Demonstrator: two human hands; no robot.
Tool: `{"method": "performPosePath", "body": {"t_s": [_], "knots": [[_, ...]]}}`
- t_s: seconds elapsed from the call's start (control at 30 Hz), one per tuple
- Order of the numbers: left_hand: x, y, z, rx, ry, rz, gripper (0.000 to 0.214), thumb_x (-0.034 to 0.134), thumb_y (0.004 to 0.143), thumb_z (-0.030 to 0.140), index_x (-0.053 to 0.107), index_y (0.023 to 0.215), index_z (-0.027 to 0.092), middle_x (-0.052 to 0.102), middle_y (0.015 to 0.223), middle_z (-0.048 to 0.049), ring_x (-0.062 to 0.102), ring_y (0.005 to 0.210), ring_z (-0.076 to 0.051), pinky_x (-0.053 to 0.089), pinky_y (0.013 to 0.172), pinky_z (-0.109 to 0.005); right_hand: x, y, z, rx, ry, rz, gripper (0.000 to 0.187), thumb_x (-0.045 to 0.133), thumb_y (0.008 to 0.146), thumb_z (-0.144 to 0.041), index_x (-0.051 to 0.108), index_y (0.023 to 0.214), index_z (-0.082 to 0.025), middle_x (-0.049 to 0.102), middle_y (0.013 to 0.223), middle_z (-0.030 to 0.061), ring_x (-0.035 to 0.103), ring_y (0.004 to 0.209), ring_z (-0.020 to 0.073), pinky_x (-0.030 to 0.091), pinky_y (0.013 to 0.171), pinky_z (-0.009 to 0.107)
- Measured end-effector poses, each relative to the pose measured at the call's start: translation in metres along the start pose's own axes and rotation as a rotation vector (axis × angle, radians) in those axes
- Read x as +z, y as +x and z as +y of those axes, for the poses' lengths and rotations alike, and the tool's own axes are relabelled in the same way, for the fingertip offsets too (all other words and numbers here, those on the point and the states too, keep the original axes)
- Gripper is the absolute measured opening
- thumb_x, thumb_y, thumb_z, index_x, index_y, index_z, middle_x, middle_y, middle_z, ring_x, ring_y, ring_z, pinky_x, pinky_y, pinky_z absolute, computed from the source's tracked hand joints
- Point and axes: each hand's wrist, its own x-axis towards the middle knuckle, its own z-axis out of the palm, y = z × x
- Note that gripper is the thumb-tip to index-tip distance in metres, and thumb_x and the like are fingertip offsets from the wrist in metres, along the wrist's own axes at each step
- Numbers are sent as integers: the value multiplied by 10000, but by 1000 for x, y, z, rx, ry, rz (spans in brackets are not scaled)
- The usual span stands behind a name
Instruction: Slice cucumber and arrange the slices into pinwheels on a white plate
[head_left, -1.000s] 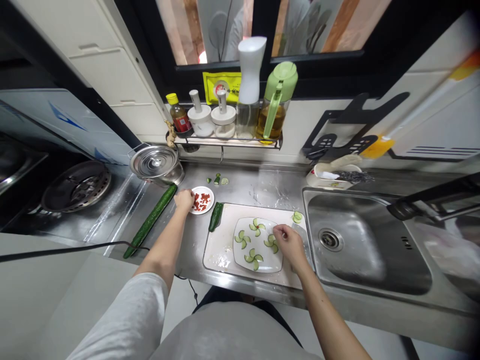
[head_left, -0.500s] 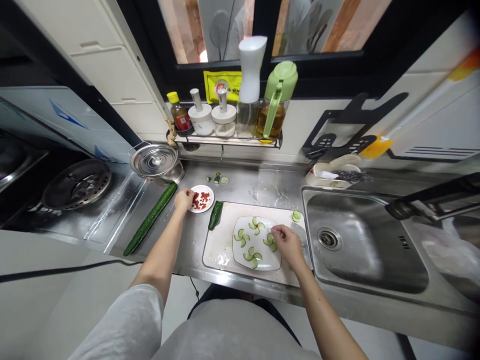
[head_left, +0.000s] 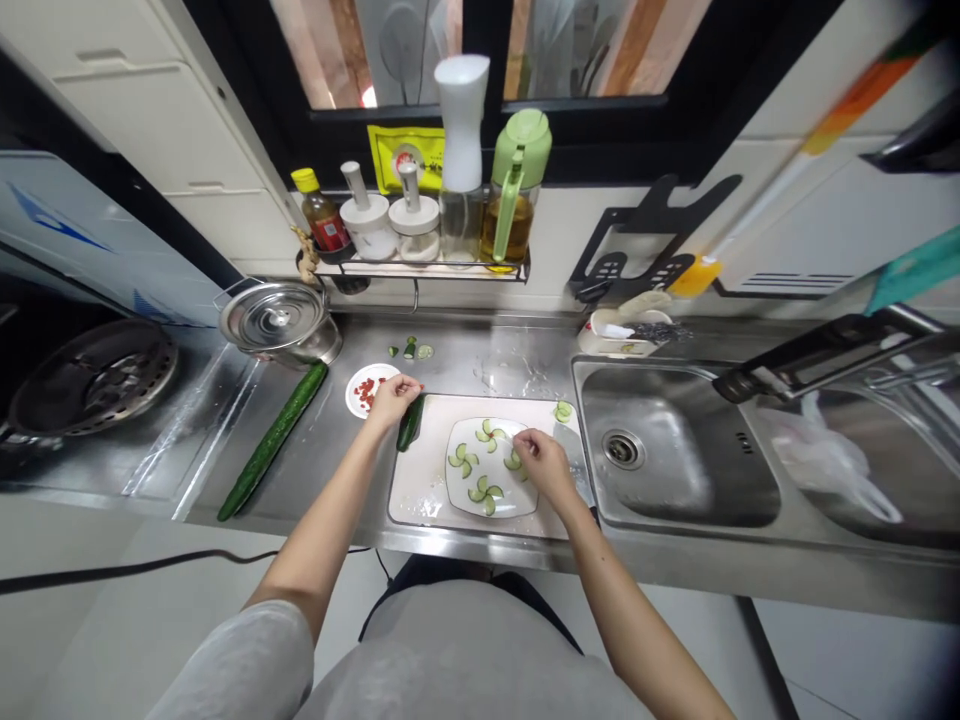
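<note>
My left hand (head_left: 394,402) is pinched over the cut cucumber piece (head_left: 409,428), and a speck of red shows at its fingertips. Just left of it is a small white plate (head_left: 351,405) with chopped red bits (head_left: 366,392). My right hand (head_left: 544,462) is closed, fingertips together above the right side of a square white plate (head_left: 456,495); anything between them is too small to make out. Cucumber slices (head_left: 486,495) lie fanned into several pinwheels on this plate, the top one with a red centre. Beneath it is a pale cutting board (head_left: 412,500).
A whole cucumber (head_left: 274,440) lies at the left, by a lidded steel pot (head_left: 281,318). Cucumber scraps (head_left: 409,348) sit behind the small plate. To the right is a steel sink (head_left: 675,450) with a black faucet (head_left: 810,355). Bottles and jars stand on a rack (head_left: 435,268).
My left hand has left the small plate and moved right, past its edge, with a red bit at the fingertips. My right hand stays over the square plate. The view has shifted right.
</note>
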Motion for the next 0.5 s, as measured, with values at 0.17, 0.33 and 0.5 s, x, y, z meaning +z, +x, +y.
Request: {"method": "performPosePath", "body": {"t_s": [0.17,0.33,0.5], "knots": [[36,-17,19,53,-62,-80,171,616,745,328,617,783,161,629,714,-13,529,627,-101,425,602,-206,-6,-3,-7,-16,34,30,215,459,800,-317,631,747,-199,648,711,25,532,642,153,402,625,264],[70,-38,34,103,14,-138,165,586,777,325,642,804,172,639,740,-10,530,643,-108,434,640,-217,-11,-4,-19,-38,60,51,207,469,815,-313,637,780,-198,646,726,22,534,657,151,406,637,260],[93,-60,43,160,134,-228,118,572,796,268,658,818,190,662,766,-6,559,674,-122,435,656,-226,-15,-5,-24,-87,53,49,205,474,851,-304,647,866,-196,649,805,41,560,748,168,415,703,275]]}}
